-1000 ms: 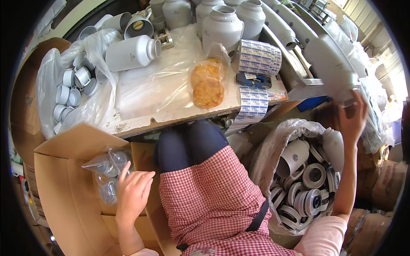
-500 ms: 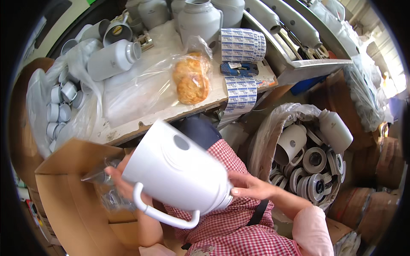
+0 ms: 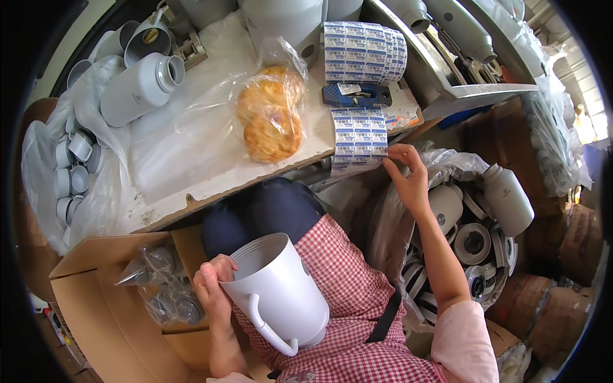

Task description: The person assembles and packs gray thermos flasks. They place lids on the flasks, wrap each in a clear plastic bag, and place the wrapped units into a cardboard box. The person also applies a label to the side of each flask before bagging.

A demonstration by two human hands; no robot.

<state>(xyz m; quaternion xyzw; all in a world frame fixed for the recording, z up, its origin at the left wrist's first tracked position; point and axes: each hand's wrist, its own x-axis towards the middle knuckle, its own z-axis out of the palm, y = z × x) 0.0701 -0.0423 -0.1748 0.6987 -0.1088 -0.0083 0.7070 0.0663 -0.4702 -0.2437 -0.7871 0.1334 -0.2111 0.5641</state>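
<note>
Two round golden-brown flatbreads (image 3: 273, 135) in a clear plastic bag (image 3: 286, 56), on the white tabletop (image 3: 317, 135). Left of them, a matte grey wide-necked bottle (image 3: 133, 92) on its side. Far left: small grey handled cups (image 3: 80, 147). Lower right: brown bundles (image 3: 520, 305), probably cardboard, hard to tell.

The jug (image 3: 274, 293) is pale grey, nearly white, with a smooth, broad, cylindrical body. It leans across the person's lap, left of the scene's middle and toward the near side, and is held by its rim at the left. Its wide round mouth (image 3: 258, 255) is uncovered and tips up toward the far left; fine ridges ring the inside. Its 1 handle (image 3: 267, 333), a rounded loop, faces left and near, and 1 dark oval spot marks its right side.

The label strip (image 3: 359, 137) is white with blue bands, its labels in 3 columns. It droops over the table's near edge, right of centre, held at its right edge.
</note>
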